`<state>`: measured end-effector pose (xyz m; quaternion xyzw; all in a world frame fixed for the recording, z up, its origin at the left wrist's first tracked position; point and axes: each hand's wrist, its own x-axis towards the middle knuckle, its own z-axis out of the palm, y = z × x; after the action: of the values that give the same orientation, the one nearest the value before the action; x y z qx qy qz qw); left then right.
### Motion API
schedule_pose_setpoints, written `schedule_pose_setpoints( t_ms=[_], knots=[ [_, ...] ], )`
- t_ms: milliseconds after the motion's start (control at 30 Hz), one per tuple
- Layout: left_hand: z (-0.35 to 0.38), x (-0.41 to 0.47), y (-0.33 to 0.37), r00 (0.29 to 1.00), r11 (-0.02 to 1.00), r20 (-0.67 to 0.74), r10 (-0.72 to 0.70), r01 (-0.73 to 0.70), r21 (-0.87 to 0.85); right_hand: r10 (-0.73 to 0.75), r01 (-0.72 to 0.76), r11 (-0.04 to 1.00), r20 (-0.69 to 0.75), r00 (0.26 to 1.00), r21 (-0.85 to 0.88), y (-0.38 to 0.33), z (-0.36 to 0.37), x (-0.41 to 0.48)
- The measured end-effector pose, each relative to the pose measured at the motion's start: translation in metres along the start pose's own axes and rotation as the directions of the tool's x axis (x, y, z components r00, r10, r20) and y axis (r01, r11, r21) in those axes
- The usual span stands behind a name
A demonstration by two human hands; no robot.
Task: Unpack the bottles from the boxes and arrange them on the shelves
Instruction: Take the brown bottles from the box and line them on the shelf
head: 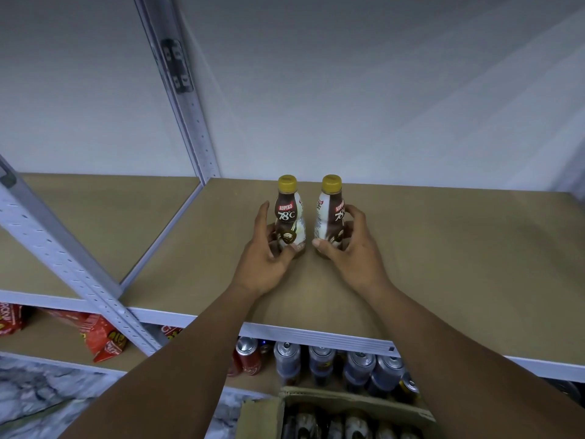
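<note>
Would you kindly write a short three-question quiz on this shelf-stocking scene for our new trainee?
1. True or false: the left bottle and right bottle stand upright on the shelf.
2. The left bottle's cap is: A red, B yellow, C blue.
3. Fill in: the left hand and right hand each hold one ____.
Key: 1 true; 2 B; 3 bottle.
</note>
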<state>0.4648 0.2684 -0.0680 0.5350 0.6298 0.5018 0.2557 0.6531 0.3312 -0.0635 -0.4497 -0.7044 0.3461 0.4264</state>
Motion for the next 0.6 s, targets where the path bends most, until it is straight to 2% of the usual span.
schedule_pose_setpoints(
  t_ms=[600],
  knots=[
    [-0.0005,-0.0042,0.0080,0.997,0.999,-0.066,0.034,-0.031,0.044,-0.003,0.003,1.000,-0.031,1.000,-0.007,0.0015,0.0001,0.0006]
  ],
)
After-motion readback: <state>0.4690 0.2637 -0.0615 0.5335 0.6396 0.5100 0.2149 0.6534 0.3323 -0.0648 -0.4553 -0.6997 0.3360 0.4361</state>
